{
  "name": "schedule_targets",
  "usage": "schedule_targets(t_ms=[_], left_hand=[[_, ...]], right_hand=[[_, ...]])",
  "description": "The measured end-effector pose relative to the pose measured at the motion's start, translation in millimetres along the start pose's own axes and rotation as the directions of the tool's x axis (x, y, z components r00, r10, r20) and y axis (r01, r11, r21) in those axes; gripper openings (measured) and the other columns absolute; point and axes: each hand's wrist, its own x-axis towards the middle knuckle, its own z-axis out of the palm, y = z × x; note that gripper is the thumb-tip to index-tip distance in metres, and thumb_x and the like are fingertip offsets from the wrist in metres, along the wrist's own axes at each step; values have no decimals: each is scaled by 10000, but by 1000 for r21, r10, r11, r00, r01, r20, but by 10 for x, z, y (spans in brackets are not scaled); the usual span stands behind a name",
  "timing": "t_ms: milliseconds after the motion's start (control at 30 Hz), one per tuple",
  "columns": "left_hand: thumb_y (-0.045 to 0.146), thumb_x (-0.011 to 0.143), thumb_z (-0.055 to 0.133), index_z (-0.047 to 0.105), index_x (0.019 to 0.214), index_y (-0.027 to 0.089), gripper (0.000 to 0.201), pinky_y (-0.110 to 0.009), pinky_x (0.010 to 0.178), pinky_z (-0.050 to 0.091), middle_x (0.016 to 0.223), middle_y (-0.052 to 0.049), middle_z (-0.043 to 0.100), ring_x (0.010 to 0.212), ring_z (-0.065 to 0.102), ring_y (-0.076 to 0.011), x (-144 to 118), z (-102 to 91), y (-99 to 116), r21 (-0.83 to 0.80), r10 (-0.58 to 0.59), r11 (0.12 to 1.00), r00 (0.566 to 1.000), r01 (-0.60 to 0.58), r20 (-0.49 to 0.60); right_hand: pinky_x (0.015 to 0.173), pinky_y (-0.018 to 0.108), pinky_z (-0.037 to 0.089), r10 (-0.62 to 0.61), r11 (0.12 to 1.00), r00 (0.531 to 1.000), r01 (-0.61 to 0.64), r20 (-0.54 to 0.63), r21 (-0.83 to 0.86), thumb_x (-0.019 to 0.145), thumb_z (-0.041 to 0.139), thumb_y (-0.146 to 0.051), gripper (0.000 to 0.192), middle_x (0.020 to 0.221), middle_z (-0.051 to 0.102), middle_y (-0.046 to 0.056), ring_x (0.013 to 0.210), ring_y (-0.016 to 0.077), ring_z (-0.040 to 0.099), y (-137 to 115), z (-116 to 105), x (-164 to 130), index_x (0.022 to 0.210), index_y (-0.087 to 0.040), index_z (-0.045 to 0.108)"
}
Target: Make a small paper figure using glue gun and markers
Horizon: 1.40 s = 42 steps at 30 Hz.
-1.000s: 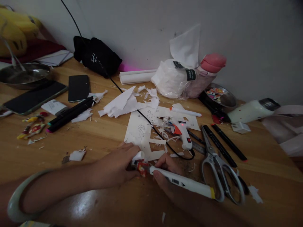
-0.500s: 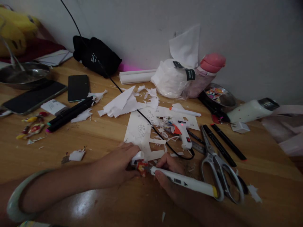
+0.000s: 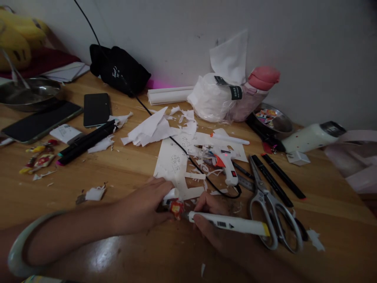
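Observation:
My left hand [image 3: 144, 206] presses down a small paper piece [image 3: 176, 207] coloured red and yellow, with a white paper curl beside it, on the wooden table [image 3: 132, 169]. My right hand [image 3: 210, 224] grips a white marker [image 3: 232, 225] with a yellow band at its back end; the tip touches the small piece. A pale bangle [image 3: 17, 243] circles my left wrist. Just behind my hands lies cut white paper [image 3: 176, 165] with pencil marks.
Scissors [image 3: 272, 212] lie right of the marker. A white glue gun [image 3: 226, 165] with a black cord, black markers [image 3: 277, 179], paper scraps, two phones [image 3: 96, 109], a metal bowl [image 3: 28, 92], a plastic bag [image 3: 212, 98] and a pink-capped bottle crowd the table behind.
The marker's back end has swung up slightly, so it lies flatter across the table. My left hand stays put on the small piece.

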Motion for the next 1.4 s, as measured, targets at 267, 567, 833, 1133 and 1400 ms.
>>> schedule_targets(t_ms=[267,567,833,1133,1400], left_hand=[[320,731,565,485,840,200,181,-306,700,361,873,-23,518,830,454,-197,1,-4,4,-13,6,1000,1000,-6,5],[306,734,562,486,844,194,175,-305,703,358,878,-27,519,839,455,-202,-1,-19,22,-18,-2,1000,1000,2,11],[297,729,563,490,838,195,166,-309,705,358,872,-25,517,839,457,-206,-5,-21,23,-20,-4,1000,1000,4,9],[310,736,561,487,843,195,173,-307,697,361,872,-28,517,834,454,-203,-3,-11,15,-12,1,1000,1000,0,10],[311,726,567,490,841,197,179,-305,696,363,865,-27,519,831,460,-205,3,-19,16,-16,5,1000,1000,-5,13]], right_hand=[[475,208,330,9,1000,1000,-9,23,4,828,397,-431,258,683,519,16,530,84,437,43,-19,-36,796,-175,402],[462,198,325,33,999,999,-34,38,8,825,405,-422,250,661,508,4,532,83,438,27,-20,-20,780,-175,396],[483,206,342,20,1000,999,-20,32,5,838,395,-409,237,679,529,14,547,87,452,35,-33,-19,801,-174,398],[468,213,337,-13,1000,1000,13,-4,-11,820,392,-428,258,650,526,18,523,92,441,31,7,-12,772,-175,396],[476,215,340,-1,1000,1000,2,15,-3,821,388,-436,266,675,513,18,537,92,442,26,-15,-24,775,-175,392]])
